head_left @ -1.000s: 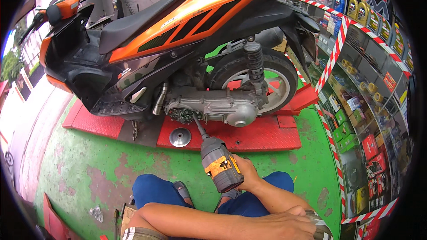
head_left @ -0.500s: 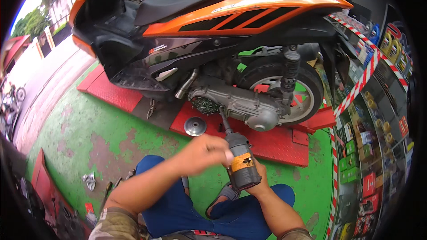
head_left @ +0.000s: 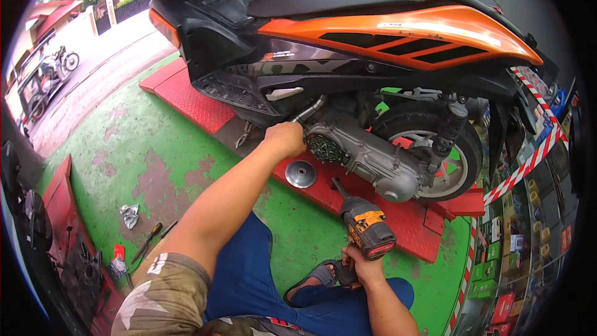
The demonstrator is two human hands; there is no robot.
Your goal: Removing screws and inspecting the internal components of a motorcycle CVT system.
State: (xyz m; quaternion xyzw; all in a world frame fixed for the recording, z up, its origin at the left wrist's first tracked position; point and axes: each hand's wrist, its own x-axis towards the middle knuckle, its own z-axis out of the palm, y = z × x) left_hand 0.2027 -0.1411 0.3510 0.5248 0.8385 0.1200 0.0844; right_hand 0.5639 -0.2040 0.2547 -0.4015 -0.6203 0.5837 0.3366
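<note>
From my head view, I stretch my left arm nearly straight up and across from the lower left, forearm over the red platform's near edge. My left hand, back upward and fingers curled, is by the front end of the scooter's engine casing; my fingertips are hidden, so I can't tell whether they grip or touch anything. My right forearm rises from below, elbow bent, my right hand wrapped around the power driver's handle. Its shaft slants up-left across the platform's near edge, where a metal disc lies flat, between both hands.
</note>
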